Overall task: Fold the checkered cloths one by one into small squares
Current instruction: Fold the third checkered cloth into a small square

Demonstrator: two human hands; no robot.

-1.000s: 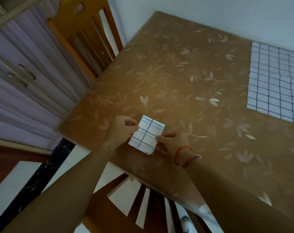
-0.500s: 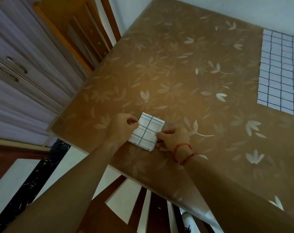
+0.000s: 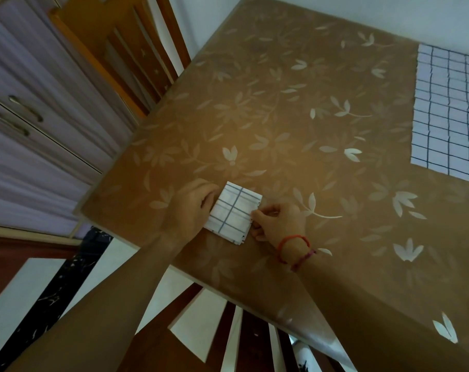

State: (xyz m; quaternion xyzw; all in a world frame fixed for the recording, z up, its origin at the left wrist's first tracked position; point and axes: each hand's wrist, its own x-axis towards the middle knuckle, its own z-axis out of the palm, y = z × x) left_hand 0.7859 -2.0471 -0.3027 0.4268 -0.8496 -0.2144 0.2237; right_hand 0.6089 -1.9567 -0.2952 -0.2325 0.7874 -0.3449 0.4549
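while both hands pinch the cloth point(image 3: 232, 212) at opposite edges, the fold on this one looks nearly done: it is already a small checkered square lying flat on the table point(image 3: 295, 108), near the front edge. the left hand point(image 3: 191, 210) is curled mostly shut, thumb and fingers closed on the cloth's left edge. the right hand point(image 3: 277, 222) is also curled, its fingertips nipping the right edge where the layered ends show; red bands sit on that wrist.

by my reading, this step is the last squaring-up, lining the layers before letting go. the next move likely calls for pressing the square flat so the layers don't spring apart, setting it aside, then reaching well across to the spread cloth point(image 3: 450, 114) at the far right, which lies open and unfolded, partly cut off by the frame. thin fabric like this may slip out of line if released carelessly.

the table wears a brown cover with pale leaf prints, smooth and slightly glossy. a wooden chair point(image 3: 126, 63) stands at its left side, purple drawers point(image 3: 32, 124) with metal handles beyond it, a white wall behind. below the front edge another chair back and pale floor tiles show.
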